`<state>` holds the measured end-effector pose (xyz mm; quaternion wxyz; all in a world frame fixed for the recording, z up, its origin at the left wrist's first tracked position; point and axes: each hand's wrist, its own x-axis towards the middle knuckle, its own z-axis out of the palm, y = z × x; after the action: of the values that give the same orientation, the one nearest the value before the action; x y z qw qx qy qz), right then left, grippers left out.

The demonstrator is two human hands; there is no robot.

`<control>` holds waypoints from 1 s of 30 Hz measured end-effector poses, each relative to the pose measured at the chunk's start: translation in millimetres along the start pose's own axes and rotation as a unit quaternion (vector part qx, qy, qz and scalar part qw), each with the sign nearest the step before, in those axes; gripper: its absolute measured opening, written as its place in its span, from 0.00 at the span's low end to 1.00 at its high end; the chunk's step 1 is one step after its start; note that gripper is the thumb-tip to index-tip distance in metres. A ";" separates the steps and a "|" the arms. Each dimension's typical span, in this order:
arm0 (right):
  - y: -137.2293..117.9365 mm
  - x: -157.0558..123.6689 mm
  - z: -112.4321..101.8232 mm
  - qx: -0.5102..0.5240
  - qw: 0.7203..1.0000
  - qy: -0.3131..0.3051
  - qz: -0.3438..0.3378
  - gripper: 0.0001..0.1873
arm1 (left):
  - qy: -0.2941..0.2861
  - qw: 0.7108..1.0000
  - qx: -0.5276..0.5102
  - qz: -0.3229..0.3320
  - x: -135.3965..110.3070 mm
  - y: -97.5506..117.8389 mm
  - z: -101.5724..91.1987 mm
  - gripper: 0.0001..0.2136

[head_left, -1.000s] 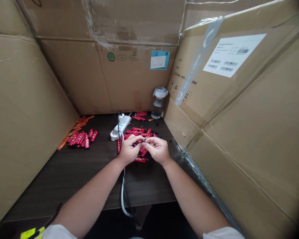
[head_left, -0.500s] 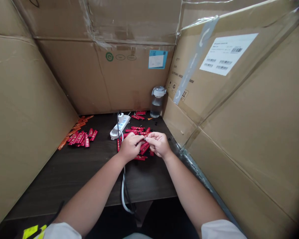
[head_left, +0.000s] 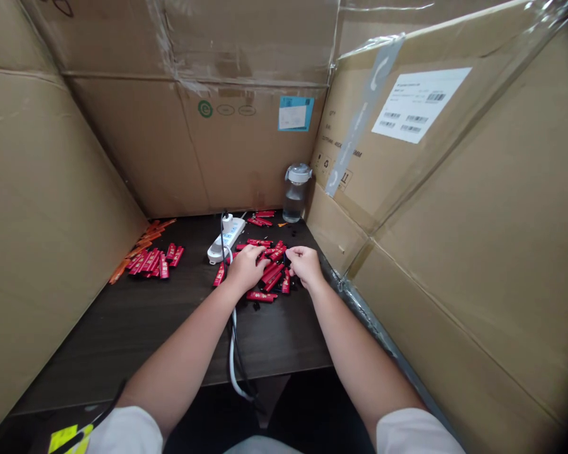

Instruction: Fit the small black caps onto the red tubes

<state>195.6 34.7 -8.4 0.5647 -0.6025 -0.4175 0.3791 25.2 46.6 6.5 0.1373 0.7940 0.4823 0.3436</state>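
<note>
A loose heap of red fabric tags with white lettering point(head_left: 271, 275) lies on the dark table, with small black pieces among them. My left hand point(head_left: 246, 268) sits curled on the heap's left side, its fingertips over the tags. My right hand point(head_left: 305, 265) rests at the heap's right edge with its fingers bent downward. Whether either hand holds a small piece is hidden by the fingers. A white power strip point(head_left: 227, 240) lies just beyond my left hand, and a black cable and a white cable run past that wrist.
A second red tag pile point(head_left: 154, 263) and orange strips point(head_left: 142, 246) lie to the left. More red tags point(head_left: 261, 218) and a clear water bottle with a grey lid point(head_left: 294, 198) stand at the back. Cardboard walls point(head_left: 52, 189) enclose the dark table point(head_left: 123, 340) on three sides.
My hands have moved apart and down onto the heap, no longer pinching a small black piece together between them. The view has shifted slightly.
</note>
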 end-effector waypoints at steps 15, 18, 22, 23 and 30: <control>-23.6 -47.2 17.1 0.020 0.948 -0.287 -0.133 0.12 | -0.061 0.952 -0.300 0.009 -27.5 20.4 -4.3 0.32; -23.9 -46.8 14.3 0.039 0.944 -0.310 -0.104 0.13 | -0.066 0.943 -0.327 0.007 -28.5 21.8 -5.7 0.31; -27.6 -49.9 10.7 0.059 0.941 -0.305 -0.136 0.10 | -0.075 0.904 -0.419 -0.020 -29.7 22.2 -6.3 0.31; -28.5 -50.6 9.5 0.054 0.936 -0.314 -0.150 0.10 | -0.079 0.894 -0.439 -0.024 -30.2 22.5 -7.2 0.32; -28.5 -50.2 8.6 -0.092 0.906 -0.318 -0.265 0.16 | -0.093 0.797 -0.579 -0.144 -29.2 30.3 -16.9 0.25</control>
<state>167.2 -8.5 18.6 0.4235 -0.3662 -0.7523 0.3473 25.4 4.6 23.3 0.6632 0.5163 0.2872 0.4595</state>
